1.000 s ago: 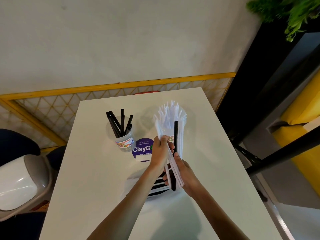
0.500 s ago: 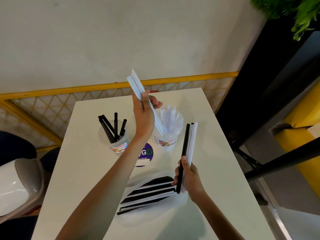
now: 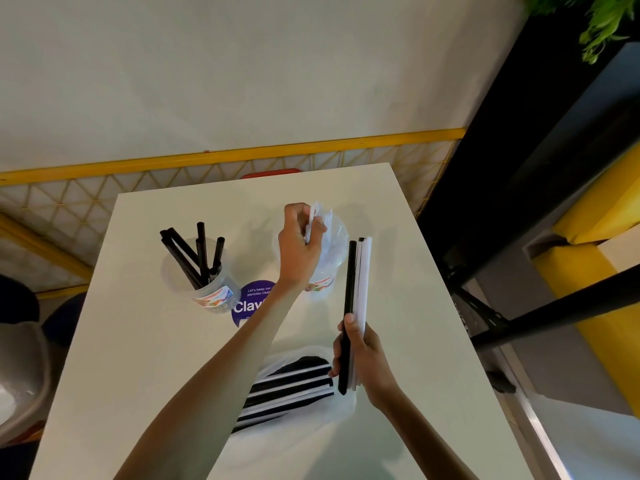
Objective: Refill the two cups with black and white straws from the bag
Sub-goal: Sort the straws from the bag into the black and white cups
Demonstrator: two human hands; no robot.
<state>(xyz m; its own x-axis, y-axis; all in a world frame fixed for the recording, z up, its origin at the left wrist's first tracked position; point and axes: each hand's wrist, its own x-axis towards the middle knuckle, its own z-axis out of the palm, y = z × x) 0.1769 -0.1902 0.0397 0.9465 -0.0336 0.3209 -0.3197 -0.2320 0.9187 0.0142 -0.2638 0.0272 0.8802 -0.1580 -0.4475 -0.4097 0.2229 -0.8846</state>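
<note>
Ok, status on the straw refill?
Left hand lowering white straws into right clear cup. Right hand grips mixed black-and-white bundle. Nothing blocking.

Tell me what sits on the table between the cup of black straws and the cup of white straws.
In the head view, a round purple sticker lies on the table between the black-straw cup and the white-straw cup, partly hidden by the left forearm.

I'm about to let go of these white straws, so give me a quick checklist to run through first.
1. Left hand over the right cup, the one with white straws: ok.
2. White straws fully inside that cup: cannot tell.
3. Right hand gripping the mixed straw bundle: ok.
4. Left cup holds only black straws: ok.
5. Both cups upright: ok.
6. Bag has straws left: ok.
</note>
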